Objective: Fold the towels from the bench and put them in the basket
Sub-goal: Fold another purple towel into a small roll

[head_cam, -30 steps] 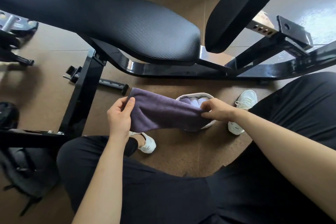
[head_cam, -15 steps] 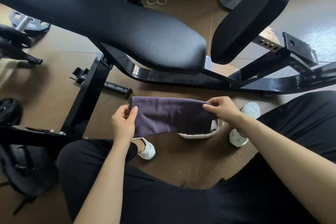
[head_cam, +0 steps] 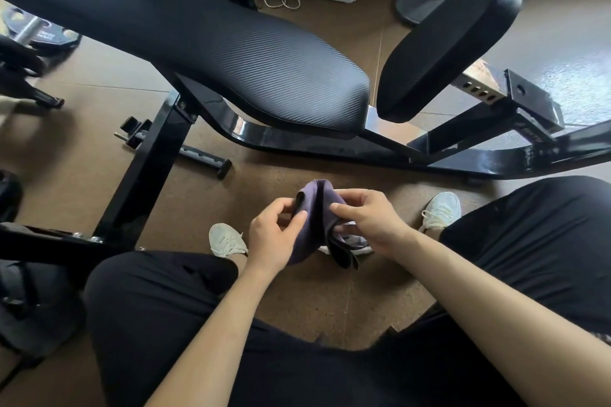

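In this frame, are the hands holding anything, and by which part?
Both hold the purple towel, bent double. The left hand pinches the left half near the bend; the right hand grips the right half just below it.

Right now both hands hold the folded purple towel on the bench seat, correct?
No: the left hand and right hand hold the folded purple towel in the air over the floor, short of the bench seat, not on it. Head view shows it.
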`<action>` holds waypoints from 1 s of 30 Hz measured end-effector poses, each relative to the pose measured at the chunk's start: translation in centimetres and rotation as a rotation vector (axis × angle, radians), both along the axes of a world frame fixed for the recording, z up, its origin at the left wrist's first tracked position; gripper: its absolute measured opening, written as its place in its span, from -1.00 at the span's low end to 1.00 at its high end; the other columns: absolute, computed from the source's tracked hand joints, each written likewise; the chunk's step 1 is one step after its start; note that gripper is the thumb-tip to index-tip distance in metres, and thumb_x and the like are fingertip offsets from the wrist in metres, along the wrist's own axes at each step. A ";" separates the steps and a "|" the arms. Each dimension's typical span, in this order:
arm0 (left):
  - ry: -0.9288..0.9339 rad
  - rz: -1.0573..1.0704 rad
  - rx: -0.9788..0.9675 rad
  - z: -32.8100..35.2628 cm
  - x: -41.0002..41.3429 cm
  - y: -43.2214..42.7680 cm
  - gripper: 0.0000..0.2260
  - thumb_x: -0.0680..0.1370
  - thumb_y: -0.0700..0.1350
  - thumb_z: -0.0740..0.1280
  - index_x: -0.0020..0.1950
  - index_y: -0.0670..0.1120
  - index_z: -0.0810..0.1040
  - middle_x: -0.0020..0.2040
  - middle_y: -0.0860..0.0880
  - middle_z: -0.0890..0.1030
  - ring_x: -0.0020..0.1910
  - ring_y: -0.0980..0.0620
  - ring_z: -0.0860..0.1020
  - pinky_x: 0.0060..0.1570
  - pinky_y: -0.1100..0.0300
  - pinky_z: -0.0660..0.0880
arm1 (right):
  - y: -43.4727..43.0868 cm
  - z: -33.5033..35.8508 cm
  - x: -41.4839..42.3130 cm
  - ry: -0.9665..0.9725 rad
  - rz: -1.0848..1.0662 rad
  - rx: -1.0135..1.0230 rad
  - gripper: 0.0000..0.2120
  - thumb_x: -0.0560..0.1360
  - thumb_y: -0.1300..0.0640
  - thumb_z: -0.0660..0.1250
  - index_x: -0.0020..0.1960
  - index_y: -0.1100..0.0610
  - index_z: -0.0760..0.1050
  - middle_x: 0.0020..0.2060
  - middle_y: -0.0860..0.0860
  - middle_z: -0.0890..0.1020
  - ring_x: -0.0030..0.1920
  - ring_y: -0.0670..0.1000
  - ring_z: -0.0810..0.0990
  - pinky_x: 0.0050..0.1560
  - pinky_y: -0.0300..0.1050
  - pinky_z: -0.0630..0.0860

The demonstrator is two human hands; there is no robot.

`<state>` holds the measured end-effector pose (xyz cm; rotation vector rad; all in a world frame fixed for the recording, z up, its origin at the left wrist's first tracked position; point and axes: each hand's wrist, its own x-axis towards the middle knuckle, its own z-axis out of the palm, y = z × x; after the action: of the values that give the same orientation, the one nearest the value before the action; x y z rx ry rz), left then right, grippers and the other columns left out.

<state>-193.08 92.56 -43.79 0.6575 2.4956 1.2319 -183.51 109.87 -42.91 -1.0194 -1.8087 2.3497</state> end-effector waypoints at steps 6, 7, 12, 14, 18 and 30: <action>-0.031 -0.071 0.026 -0.2 1.2 0.4 -0.86 0.58 -0.10 0.43 0.13 0.03 0.62 -0.03 0.12 0.68 0.00 0.18 0.64 0.04 0.09 0.63 | -1.0 0.2 0.0 0.058 0.014 0.045 -0.73 0.56 0.32 0.39 0.24 0.17 0.63 0.02 0.10 0.74 0.02 0.09 0.74 -0.06 -0.11 0.69; -0.036 -0.078 0.031 -0.2 1.3 0.4 -0.85 0.58 -0.10 0.43 0.14 0.03 0.62 -0.01 0.11 0.68 0.02 0.18 0.65 0.06 0.07 0.63 | -1.0 0.1 0.0 0.067 0.016 0.034 -0.72 0.55 0.34 0.39 0.24 0.16 0.62 0.03 0.10 0.73 0.03 0.09 0.74 -0.05 -0.11 0.69; -0.122 -0.030 0.098 -0.1 1.3 0.4 -0.73 0.52 0.11 0.42 0.15 0.03 0.58 0.04 0.14 0.67 0.06 0.19 0.64 0.09 0.04 0.63 | -1.3 0.5 0.1 0.104 0.039 0.005 -0.60 0.46 0.44 0.40 0.23 0.13 0.62 0.07 0.04 0.73 0.10 0.02 0.71 0.12 -0.07 0.66; -0.144 -0.017 0.113 0.1 1.3 0.4 -0.61 0.45 0.13 0.54 0.17 0.02 0.54 0.04 0.14 0.66 0.05 0.20 0.64 0.05 0.17 0.63 | -1.4 0.6 0.1 0.121 0.046 -0.041 -0.58 0.48 0.45 0.39 0.27 0.15 0.58 0.10 0.05 0.72 0.11 0.01 0.72 0.10 -0.12 0.66; -0.058 0.034 0.136 0.2 0.9 0.4 -0.68 0.47 0.00 0.55 0.13 0.01 0.53 -0.01 0.13 0.64 -0.01 0.17 0.63 -0.04 0.22 0.62 | -1.5 0.7 0.1 0.150 0.094 -0.047 -0.56 0.51 0.49 0.29 0.32 0.19 0.55 0.13 0.07 0.71 0.14 0.04 0.71 0.10 -0.15 0.65; -0.550 0.229 0.540 1.0 -1.4 0.1 -0.82 0.64 -0.12 0.33 0.23 -0.10 0.58 0.16 -0.07 0.67 0.21 -0.01 0.63 0.19 0.12 0.55 | -0.1 -2.7 0.0 0.158 0.234 0.156 -0.55 0.40 0.29 0.51 0.10 0.09 0.31 0.15 0.02 0.53 0.13 0.07 0.59 -0.07 0.02 0.61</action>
<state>-194.43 92.63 -42.74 0.0980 1.8235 1.8919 -183.47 109.77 -45.60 -0.6161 -2.1077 2.2845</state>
